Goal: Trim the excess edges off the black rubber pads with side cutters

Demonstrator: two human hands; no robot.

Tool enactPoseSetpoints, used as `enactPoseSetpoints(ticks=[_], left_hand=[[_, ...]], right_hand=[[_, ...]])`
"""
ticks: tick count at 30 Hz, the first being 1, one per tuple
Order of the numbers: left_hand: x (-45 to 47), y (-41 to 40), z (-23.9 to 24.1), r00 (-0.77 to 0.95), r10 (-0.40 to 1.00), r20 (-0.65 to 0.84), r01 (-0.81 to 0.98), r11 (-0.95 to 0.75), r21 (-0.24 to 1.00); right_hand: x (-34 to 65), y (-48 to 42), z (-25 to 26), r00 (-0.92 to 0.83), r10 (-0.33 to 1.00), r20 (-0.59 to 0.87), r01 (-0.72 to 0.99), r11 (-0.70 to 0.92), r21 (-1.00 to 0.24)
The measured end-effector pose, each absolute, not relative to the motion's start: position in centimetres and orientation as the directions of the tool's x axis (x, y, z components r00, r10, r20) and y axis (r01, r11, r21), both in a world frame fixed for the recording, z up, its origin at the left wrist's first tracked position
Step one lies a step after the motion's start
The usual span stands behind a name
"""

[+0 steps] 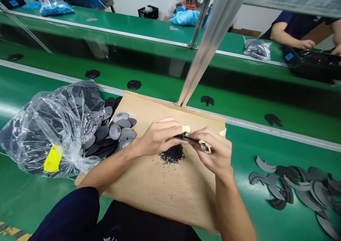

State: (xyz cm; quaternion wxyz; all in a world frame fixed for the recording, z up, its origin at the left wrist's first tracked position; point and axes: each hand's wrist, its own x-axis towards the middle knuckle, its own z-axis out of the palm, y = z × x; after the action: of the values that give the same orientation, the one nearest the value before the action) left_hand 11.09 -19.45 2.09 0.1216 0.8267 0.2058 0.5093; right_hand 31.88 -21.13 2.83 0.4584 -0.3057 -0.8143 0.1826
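Observation:
My left hand (157,136) is closed on a thin dark plastic part (186,138), held edge-on over a brown cardboard sheet (165,191). My right hand (215,150) is closed round a small tool (205,147) whose tip meets the part. Both hands wear pale finger cots. A small heap of black shavings (172,154) lies on the cardboard right below the hands. To the left, a clear plastic bag (50,127) spills dark grey oval parts (117,131) onto the cardboard.
A pile of curved grey pieces (295,187) lies on the green table at the right. Single dark parts (134,85) ride the green conveyor beyond a slanted metal post (205,49). Another person's arms (293,38) work at a black tray at the far right.

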Motion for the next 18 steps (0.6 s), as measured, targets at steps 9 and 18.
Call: enactPoseSetpoints(ticks=[9,18], left_hand=[[11.2,-19.7,2.3,0.406,0.543,0.735,0.203,-0.838,0.507],[10.6,-19.8,2.1,0.36,0.666,0.653,0.227,-0.741,0.631]], right_hand=[[32.0,-21.3,3.0,-0.361,0.695,0.622,0.301,0.718,-0.628],[33.9,-21.0,4.6,-0.446,0.744,0.498,0.526,0.668,-0.527]])
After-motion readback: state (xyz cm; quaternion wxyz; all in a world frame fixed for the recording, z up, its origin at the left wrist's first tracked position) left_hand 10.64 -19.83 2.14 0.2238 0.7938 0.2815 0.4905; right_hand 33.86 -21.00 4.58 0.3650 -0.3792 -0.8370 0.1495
